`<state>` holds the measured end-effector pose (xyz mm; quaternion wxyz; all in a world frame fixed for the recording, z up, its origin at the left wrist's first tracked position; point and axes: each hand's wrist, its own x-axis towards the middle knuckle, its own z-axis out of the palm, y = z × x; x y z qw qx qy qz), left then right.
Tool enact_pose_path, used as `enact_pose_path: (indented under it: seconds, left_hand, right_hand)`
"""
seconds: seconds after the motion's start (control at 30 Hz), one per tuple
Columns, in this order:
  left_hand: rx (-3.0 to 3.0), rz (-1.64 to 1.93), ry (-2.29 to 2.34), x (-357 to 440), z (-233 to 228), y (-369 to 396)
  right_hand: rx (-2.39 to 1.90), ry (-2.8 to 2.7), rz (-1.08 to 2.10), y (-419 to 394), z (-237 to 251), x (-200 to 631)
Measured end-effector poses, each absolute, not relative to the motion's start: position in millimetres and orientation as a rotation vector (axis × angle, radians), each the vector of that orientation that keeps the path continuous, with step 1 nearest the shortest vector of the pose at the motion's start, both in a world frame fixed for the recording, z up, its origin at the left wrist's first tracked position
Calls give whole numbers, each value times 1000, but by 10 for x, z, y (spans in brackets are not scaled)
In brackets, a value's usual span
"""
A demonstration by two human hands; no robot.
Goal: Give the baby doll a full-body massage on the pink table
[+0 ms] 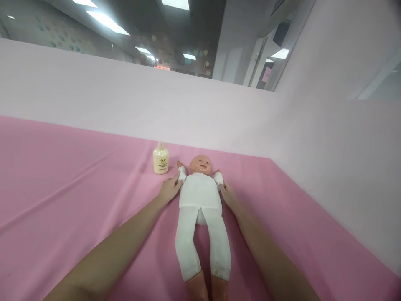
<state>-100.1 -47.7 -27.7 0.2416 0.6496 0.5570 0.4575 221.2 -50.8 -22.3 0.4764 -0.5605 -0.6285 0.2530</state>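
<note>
A baby doll [200, 196] in a white cloth suit is lying face up on the pink sheet [62, 175], stretching lengthwise away from the person, head at the far end and feet nearest the camera. Both hands are reaching out along its sides and meeting it at the shoulders. The left hand [169, 189] is resting flat with fingers loose, its fingertips touching the doll's sleeve just inward of it. The right hand [229, 195] is lying against the opposite sleeve, the doll directly inward of it; it seems uncurled too, though the angle is hiding the fingers, so whether it is pinching cloth is hard to say. Neither hand is sitting nearer than the other: the doll is lying squarely between them. A cream lotion bottle [161, 159] is standing upright just beyond the left hand, apart from the doll's arm.
</note>
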Motion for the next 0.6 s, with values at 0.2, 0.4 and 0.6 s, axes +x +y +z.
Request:
enact_pose_path:
  seconds: [0.2, 0.4, 0.6]
  left_hand:
    - [1518, 1353, 1281, -992, -245, -496]
    - [1360, 1417, 1050, -954, -259, -454]
    - [1330, 1389, 879, -939, -307, -390]
  right_hand:
    - [-1091, -1319, 983, -444, -205, 2205]
    - [-898, -1127, 1160, -403, -231, 2232]
    - [-820, -1087, 1251, -448, -227, 2273]
